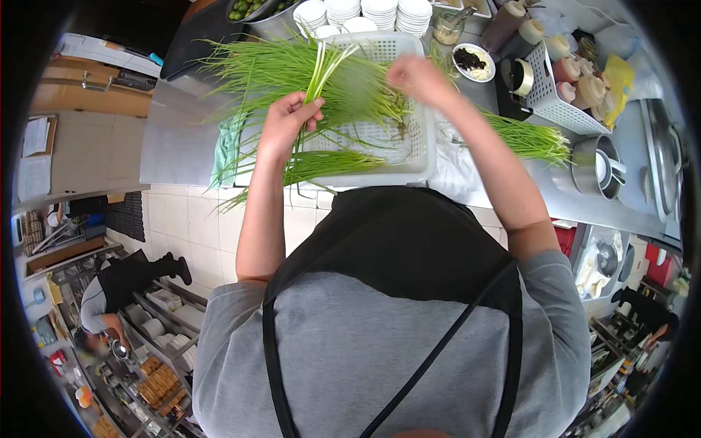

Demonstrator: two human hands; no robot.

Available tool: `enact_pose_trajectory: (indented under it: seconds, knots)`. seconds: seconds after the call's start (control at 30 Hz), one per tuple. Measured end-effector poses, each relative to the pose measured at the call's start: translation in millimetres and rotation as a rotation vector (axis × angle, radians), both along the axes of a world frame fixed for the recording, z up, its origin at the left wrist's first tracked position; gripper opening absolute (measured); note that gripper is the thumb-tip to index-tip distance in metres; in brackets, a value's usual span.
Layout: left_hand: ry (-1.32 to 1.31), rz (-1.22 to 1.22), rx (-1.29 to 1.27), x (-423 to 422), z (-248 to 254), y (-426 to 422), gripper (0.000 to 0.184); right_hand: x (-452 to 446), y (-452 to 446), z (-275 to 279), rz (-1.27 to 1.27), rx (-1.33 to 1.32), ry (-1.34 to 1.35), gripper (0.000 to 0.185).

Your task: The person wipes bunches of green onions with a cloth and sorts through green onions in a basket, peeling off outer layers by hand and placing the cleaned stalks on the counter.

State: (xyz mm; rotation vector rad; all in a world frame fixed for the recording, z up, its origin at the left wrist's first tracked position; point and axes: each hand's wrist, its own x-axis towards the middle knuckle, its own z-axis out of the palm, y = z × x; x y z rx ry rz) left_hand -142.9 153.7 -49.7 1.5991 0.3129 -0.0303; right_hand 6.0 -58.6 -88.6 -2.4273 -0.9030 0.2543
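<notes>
Here, left hand pinching green stalks near basket; right hand (blurred), can't tell.

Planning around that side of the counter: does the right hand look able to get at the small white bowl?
Probably yes: the right hand is up just left of the white bowl, and nothing tall seems to stand between them. Blur hides whether it holds anything.
</notes>
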Motion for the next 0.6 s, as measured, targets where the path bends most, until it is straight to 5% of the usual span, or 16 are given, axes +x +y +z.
enact_pose_trajectory:
  seconds: [0.07, 0.13, 0.27, 0.6]
  knots:
    - [0.004, 0.000, 0.001, 2.5, 2.7, -2.1, 0.009, -45.8, 13.7, -4.4, 0.402, -0.141, 0.262, 0.014]
    - [0.008, 0.003, 0.002, 3.4, 3.5, -2.4, 0.010, -78.9, 26.5, -30.7, 0.462, -0.412, 0.103, 0.012]
    - [0.017, -0.030, 0.026, 2.0, 3.1, 0.6, 0.011, -89.4, 25.4, -67.1, 0.455, -0.359, -0.048, 0.012]
    - [0.094, -0.201, 0.121, 0.1, -7.0, -13.0, 0.020, -53.6, 3.1, 11.6, 0.226, 0.318, 0.457, 0.015]
